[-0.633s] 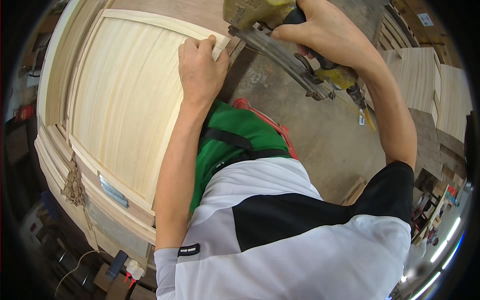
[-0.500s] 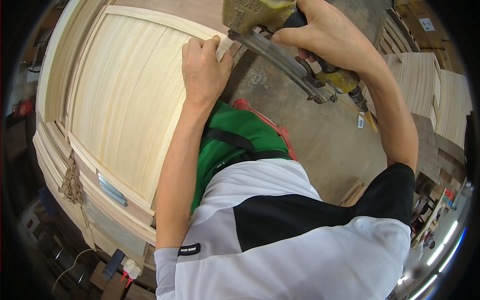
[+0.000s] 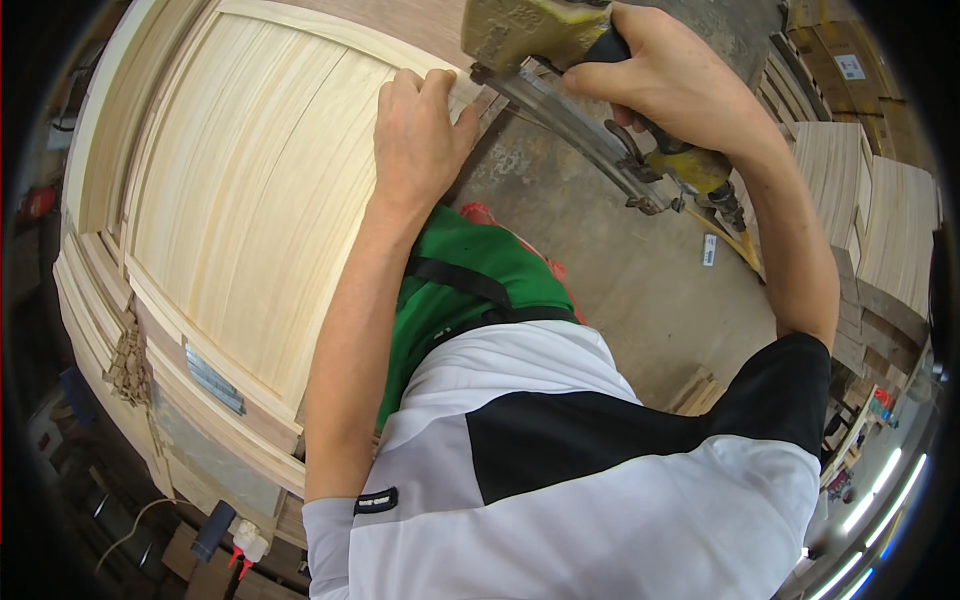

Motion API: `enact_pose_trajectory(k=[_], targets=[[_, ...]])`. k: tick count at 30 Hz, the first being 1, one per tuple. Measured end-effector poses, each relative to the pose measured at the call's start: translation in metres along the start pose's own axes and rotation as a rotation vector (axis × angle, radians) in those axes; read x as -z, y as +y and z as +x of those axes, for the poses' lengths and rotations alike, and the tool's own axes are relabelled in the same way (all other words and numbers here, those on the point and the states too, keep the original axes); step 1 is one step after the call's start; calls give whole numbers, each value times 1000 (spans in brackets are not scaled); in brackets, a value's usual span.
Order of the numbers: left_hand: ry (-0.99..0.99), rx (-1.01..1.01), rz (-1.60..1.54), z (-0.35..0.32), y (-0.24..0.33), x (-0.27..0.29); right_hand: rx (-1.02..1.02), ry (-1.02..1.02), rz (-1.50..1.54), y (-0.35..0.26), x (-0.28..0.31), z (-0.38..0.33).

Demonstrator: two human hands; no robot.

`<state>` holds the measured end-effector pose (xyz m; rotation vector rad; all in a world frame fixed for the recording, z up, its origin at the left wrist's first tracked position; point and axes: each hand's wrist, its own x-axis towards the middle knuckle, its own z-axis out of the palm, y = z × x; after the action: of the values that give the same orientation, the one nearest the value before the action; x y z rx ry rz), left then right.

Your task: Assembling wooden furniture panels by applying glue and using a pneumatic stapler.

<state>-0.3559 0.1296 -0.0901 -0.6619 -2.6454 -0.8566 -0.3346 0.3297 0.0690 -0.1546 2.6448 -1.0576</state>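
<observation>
A pale wooden panel [image 3: 240,200] with a raised frame strip [image 3: 330,35] round its edge lies on a workbench at the left. At the panel's far right corner, my left hand [image 3: 420,140] grips the frame, fingers bent over the wood and thumb at the outer side. My right hand [image 3: 680,85] is wrapped round the handle of a yellow pneumatic nail gun [image 3: 530,40]. The gun's long metal magazine slants down to the right, and its nose is close to the corner by my left fingers. The nose's exact contact with the wood is hidden.
Wooden strips [image 3: 90,290] and thin metal pieces [image 3: 213,380] lie along the bench's left side. Red-nozzled bottles [image 3: 248,543] stand at lower left. A yellow air hose [image 3: 745,252] trails from the gun. Stacked boards [image 3: 830,185] and cardboard boxes [image 3: 850,65] are at the right.
My left hand and the nail gun in my right hand sit slightly farther right in the picture. The panel appears shifted a little left and up. Both grips look the same.
</observation>
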Motion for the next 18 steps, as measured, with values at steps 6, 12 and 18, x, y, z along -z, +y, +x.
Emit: enact_pose_trajectory(k=[6, 12, 18], targets=[[-189, -24, 60, 9, -6, 10, -203, -20, -110, -15, 7, 0], [-192, -15, 115, 10, 0, 12, -45, -2, -40, -1, 3, -2], [-184, -24, 145, 7, -3, 11, -86, -89, -91, -10, 0, 2]])
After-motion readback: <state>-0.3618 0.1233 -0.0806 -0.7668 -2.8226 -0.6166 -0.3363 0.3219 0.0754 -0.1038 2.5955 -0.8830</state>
